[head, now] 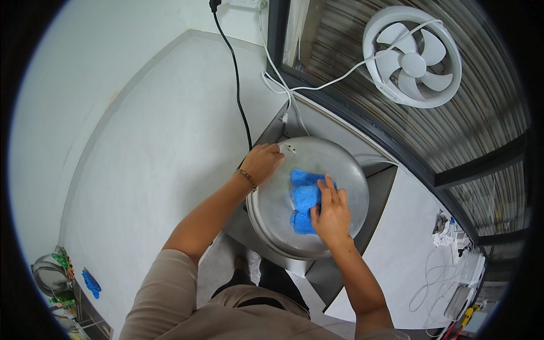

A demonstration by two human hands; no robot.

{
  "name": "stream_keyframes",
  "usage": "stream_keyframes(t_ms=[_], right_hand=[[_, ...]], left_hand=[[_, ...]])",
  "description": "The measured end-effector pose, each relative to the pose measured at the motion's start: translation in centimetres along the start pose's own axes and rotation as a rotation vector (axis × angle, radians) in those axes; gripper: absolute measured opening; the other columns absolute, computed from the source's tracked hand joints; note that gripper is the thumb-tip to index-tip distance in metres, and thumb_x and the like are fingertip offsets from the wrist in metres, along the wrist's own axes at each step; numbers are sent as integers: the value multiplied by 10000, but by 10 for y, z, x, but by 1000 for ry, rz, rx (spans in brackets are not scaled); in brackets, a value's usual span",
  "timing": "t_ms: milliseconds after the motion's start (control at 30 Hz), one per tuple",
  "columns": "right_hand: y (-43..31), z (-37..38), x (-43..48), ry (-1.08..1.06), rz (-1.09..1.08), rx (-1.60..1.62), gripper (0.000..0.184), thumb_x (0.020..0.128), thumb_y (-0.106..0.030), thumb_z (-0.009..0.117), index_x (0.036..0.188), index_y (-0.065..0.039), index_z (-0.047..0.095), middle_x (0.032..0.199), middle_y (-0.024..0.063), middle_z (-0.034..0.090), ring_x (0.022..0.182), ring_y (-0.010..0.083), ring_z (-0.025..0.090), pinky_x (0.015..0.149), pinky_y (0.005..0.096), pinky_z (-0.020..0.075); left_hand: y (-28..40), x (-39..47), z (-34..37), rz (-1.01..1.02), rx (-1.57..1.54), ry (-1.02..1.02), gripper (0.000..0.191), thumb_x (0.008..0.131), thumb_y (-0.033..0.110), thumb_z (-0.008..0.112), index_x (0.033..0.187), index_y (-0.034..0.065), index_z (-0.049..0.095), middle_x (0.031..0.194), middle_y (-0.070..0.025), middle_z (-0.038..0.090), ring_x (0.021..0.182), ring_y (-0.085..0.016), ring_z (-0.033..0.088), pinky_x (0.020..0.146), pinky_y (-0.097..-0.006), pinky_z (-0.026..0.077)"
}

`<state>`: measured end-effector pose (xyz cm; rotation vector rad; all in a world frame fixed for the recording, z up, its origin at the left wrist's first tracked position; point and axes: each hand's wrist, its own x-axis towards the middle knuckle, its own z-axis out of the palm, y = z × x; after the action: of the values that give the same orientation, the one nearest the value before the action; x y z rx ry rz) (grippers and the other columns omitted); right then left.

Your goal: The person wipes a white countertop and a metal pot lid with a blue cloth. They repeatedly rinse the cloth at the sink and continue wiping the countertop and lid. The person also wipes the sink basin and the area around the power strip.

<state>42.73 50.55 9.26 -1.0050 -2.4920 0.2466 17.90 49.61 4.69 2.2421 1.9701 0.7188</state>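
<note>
Before me is a large round aluminium lid [276, 221] with a few small holes near its far edge. It sits at the inner corner between two white worktops, over grey panels. My left hand [264, 161] is at the lid's far left rim, its fingers curled over the edge; the fingertips are partly hidden. On top of the lid lies a folded blue cloth [305, 197], bunched into several folds. My right hand [333, 208] presses on the cloth's right side, with fingers spread across it and the thumb against a fold.
A black power cord [236, 80] runs from a wall socket down behind my left hand. White cables [331, 85] cross the far corner. A white ventilation fan [413, 64] is mounted on the window. A blue cloth [91, 282] lies on the left worktop [140, 161]; loose cables [429, 280] lie on the right worktop [395, 242].
</note>
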Motion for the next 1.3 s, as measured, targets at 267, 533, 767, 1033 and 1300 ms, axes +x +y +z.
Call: stream_keyframes(t_ms=[267, 533, 767, 1033, 1300], right_hand=[[3, 2, -1, 0, 6, 21, 565, 650, -38, 657, 1201, 14, 542, 1341, 203, 501, 927, 337, 545, 841, 373, 484], [2, 2, -1, -14, 8, 12, 573, 644, -41, 660, 1202, 7, 539, 1354, 198, 488, 937, 335, 547, 826, 378, 493], [2, 2, -1, -8, 34, 26, 557, 652, -37, 639, 1200, -15, 545, 1374, 149, 485, 905, 315, 544, 782, 370, 504], [4, 3, -3, 19, 49, 64, 531, 650, -33, 628, 1177, -11, 569, 1368, 166, 489, 880, 307, 541, 782, 363, 503], [2, -3, -2, 17, 37, 81, 552, 668, -44, 612, 1216, -10, 558, 1340, 198, 503, 899, 310, 541, 792, 359, 500]], left_hand=[[20, -57, -26, -273, -384, 63, 135, 842, 121, 612, 945, 34, 607, 1122, -148, 564, 1068, -325, 542, 965, -402, 409], [29, -39, 1, 71, -221, -65, 264, 860, 139, 602, 1091, 38, 523, 1331, -168, 480, 1283, -317, 408, 1089, -448, 306], [35, 32, 22, 284, -174, -226, 225, 865, 98, 565, 1074, 29, 520, 1282, -172, 520, 1236, -315, 453, 1081, -433, 320], [27, 42, 9, 425, -178, -206, 224, 822, 53, 569, 1041, 27, 531, 1101, -134, 568, 1056, -300, 524, 952, -378, 419], [25, -1, -9, 103, -212, -241, 186, 770, 5, 593, 952, 31, 557, 990, -139, 579, 981, -316, 544, 890, -385, 442]])
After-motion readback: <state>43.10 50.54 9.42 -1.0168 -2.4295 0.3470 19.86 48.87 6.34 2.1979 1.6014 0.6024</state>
